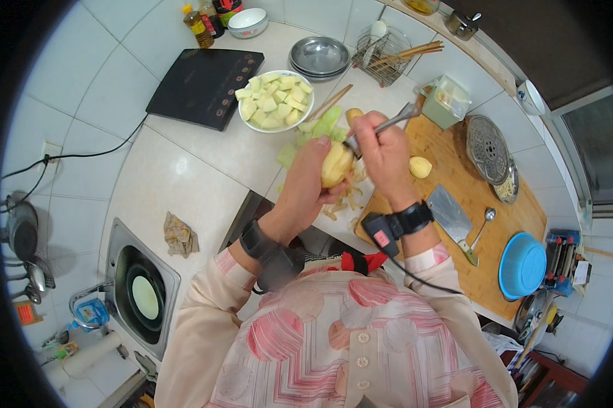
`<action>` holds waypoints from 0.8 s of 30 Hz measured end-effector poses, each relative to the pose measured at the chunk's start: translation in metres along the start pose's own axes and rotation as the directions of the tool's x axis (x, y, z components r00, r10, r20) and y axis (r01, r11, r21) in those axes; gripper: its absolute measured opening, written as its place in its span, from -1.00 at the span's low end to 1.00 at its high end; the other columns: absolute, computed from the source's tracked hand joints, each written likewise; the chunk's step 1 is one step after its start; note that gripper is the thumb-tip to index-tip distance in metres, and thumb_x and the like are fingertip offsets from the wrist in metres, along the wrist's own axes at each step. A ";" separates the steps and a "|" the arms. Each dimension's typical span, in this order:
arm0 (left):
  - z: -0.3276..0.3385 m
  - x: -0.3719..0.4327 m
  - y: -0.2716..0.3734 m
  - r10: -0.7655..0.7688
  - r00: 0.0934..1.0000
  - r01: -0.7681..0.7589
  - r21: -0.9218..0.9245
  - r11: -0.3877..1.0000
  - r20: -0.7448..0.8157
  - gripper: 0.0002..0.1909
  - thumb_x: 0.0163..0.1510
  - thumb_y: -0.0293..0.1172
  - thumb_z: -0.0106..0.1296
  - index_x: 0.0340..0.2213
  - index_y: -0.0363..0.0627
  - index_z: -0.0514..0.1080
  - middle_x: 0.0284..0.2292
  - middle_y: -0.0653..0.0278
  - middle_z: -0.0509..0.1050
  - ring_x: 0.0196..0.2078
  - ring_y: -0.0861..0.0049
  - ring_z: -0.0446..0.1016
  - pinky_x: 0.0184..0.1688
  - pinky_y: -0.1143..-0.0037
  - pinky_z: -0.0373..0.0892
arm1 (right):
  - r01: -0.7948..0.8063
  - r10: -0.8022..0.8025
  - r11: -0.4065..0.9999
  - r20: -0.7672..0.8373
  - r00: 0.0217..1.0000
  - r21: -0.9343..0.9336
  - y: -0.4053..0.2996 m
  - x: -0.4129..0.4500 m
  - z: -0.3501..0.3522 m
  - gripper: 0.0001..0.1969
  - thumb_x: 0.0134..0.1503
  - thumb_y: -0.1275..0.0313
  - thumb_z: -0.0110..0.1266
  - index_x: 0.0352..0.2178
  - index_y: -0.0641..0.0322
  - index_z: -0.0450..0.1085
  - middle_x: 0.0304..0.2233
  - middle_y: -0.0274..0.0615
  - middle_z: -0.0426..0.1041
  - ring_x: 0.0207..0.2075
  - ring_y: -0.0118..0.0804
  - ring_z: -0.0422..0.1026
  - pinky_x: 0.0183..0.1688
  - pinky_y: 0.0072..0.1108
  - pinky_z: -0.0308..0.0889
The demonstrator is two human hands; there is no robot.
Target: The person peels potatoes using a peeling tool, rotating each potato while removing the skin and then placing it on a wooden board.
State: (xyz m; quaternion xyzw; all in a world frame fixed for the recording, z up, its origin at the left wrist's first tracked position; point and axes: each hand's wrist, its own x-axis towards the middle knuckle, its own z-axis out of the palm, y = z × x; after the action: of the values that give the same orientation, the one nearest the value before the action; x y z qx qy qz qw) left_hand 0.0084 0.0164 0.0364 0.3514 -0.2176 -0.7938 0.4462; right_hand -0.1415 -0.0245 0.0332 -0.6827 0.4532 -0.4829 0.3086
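Note:
In my left hand (306, 178) is a yellow potato (336, 164), mostly bare of skin. My right hand (385, 153) grips a metal peeler (395, 118), its head against the potato's upper right side. Brown potato peelings (344, 201) lie on the counter below my hands. Pale green peel strips (329, 121) are spread just beyond the left hand. An unpeeled potato (354, 115) sits behind the right hand, partly hidden by it. One peeled potato (420, 167) rests on the wooden cutting board (413, 199) to the right.
A white bowl of pale green chunks (271, 102) stands near a black induction cooktop (202, 86). On the board are a cleaver (449, 211), a spoon (485, 224) and a blue plastic basin (523, 265). A crumpled cloth (180, 234) lies by the sink (171, 301).

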 end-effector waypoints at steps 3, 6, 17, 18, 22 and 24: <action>0.015 -0.008 0.012 -0.009 1.000 0.010 0.085 0.996 -0.010 -0.60 0.26 -0.04 -0.37 -0.23 -0.12 0.27 -0.46 0.20 0.42 -0.63 0.73 0.21 -0.69 0.74 0.04 | -0.178 0.178 0.980 -0.003 0.984 -0.089 0.048 0.002 -0.011 -0.70 0.18 0.32 -0.02 -0.58 0.31 0.31 -0.67 -0.25 0.33 -0.59 -0.49 0.31 -0.53 -0.58 0.23; 0.013 -0.002 0.020 0.047 0.998 -0.053 0.124 0.991 0.051 -0.59 0.27 -0.05 -0.41 -0.23 -0.14 0.27 -0.46 0.13 0.43 -0.65 0.72 0.15 -0.68 0.73 0.04 | -0.381 0.428 0.875 -0.108 0.897 0.297 0.066 0.004 -0.013 -0.67 0.22 0.29 -0.06 -0.57 0.28 0.34 -0.68 -0.33 0.34 -0.58 -0.60 0.30 -0.53 -0.67 0.23; 0.017 0.013 0.002 0.076 0.991 -0.067 0.082 0.994 -0.111 -0.57 0.25 0.00 -0.37 -0.36 -0.12 0.30 -0.57 0.30 0.36 -0.64 0.73 0.18 -0.68 0.71 0.02 | 0.253 -0.244 0.966 -0.121 0.962 0.059 -0.004 -0.006 0.005 -0.81 0.15 0.39 0.00 -0.48 0.32 0.37 -0.49 -0.24 0.39 -0.51 -0.36 0.35 -0.45 -0.61 0.26; 0.017 0.013 0.001 0.084 0.993 -0.075 0.100 0.992 -0.086 -0.58 0.25 -0.01 -0.36 -0.37 -0.11 0.29 -0.59 0.32 0.33 -0.65 0.73 0.18 -0.69 0.71 0.01 | 0.207 -0.201 0.977 -0.087 0.976 0.054 -0.009 -0.006 0.004 -0.83 0.13 0.41 0.01 -0.47 0.32 0.36 -0.48 -0.22 0.36 -0.50 -0.30 0.35 -0.44 -0.58 0.26; 0.008 0.015 -0.003 0.081 0.997 -0.079 0.151 0.985 -0.004 -0.58 0.25 -0.02 -0.36 -0.36 -0.12 0.30 -0.59 0.30 0.34 -0.66 0.74 0.17 -0.69 0.71 0.01 | 0.129 -0.129 0.992 -0.065 0.989 -0.015 0.010 0.000 0.000 -0.81 0.13 0.41 0.02 -0.52 0.34 0.34 -0.57 -0.17 0.30 -0.55 -0.24 0.32 -0.47 -0.55 0.24; 0.012 0.007 -0.001 0.059 0.998 -0.058 0.166 0.984 -0.004 -0.57 0.26 -0.03 -0.39 -0.32 -0.15 0.29 -0.55 0.26 0.36 -0.65 0.74 0.15 -0.69 0.72 0.01 | 0.005 -0.005 1.000 -0.051 0.999 -0.001 0.030 0.004 -0.010 -0.78 0.13 0.40 0.02 -0.54 0.35 0.33 -0.61 -0.15 0.29 -0.58 -0.23 0.30 -0.48 -0.54 0.23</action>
State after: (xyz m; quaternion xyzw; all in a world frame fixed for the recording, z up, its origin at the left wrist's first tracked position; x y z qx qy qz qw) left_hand -0.0033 0.0108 0.0411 0.3845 -0.2911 -0.7579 0.4395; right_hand -0.1598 -0.0398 0.0118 -0.6716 0.4593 -0.5007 0.2954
